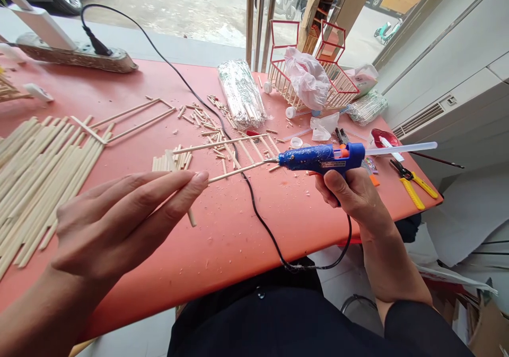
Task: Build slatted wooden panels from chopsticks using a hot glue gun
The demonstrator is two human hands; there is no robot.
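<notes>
My left hand [131,219] pinches a thin wooden stick [242,170] between thumb and fingers and holds it out to the right. Behind the stick is a ladder-like frame of wooden sticks [222,145] with several rungs; whether the two are joined I cannot tell. My right hand [350,192] is wrapped round the handle of a blue hot glue gun [318,158]. The gun points left, and its nozzle meets the far end of the stick. A translucent glue stick [401,149] juts from the gun's back.
Many wooden sticks [51,182] lie at the left, beside a stick frame [135,118]. Short cut pieces [207,126] are scattered mid-table. A black cord [258,214] crosses the orange table [191,272]. A stick-built cart [294,97], packed sticks [240,94] and yellow-handled pliers [413,187] sit beyond.
</notes>
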